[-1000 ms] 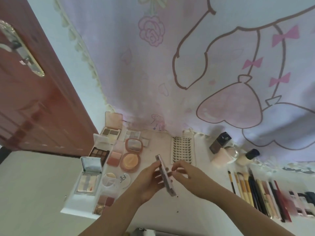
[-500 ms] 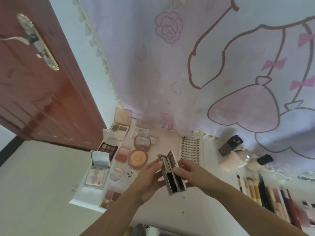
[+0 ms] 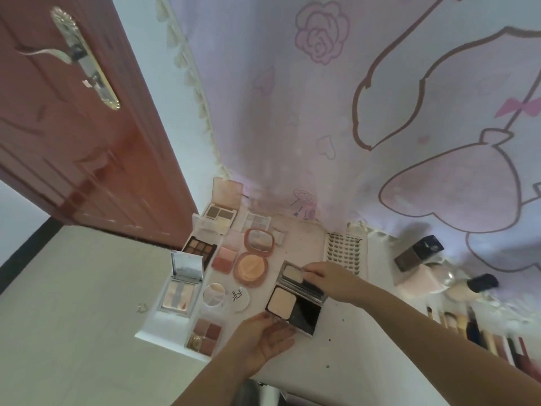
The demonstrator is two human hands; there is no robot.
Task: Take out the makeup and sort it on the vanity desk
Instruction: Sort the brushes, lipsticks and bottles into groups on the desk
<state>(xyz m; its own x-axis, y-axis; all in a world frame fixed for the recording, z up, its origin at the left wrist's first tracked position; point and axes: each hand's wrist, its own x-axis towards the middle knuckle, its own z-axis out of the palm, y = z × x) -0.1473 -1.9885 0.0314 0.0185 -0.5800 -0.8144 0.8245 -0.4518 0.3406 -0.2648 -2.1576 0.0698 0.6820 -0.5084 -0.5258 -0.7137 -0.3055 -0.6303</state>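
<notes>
A silver powder compact (image 3: 295, 303) lies fully opened just over the white vanity desk (image 3: 366, 356), showing a pale powder pan, a black tray and a mirrored lid. My left hand (image 3: 263, 338) grips its near base edge from below. My right hand (image 3: 328, 278) pinches the far lid edge. To the left lie several opened palettes: a round peach compact (image 3: 251, 268), a brown eyeshadow palette (image 3: 199, 249), a mirrored highlighter palette (image 3: 180, 291) and a quad palette (image 3: 206, 335).
A false-lash tray (image 3: 345, 250) lies behind my right hand. Bottles and a dark box (image 3: 418, 252) stand at the back right, and brushes and pencils (image 3: 480, 335) line the right edge. A red-brown door (image 3: 73, 142) is at left; a pink cartoon cloth (image 3: 380, 112) hangs behind.
The compact was shut and held edge-on; both hands have swung it fully open and lowered it toward the desk, lid away from me.
</notes>
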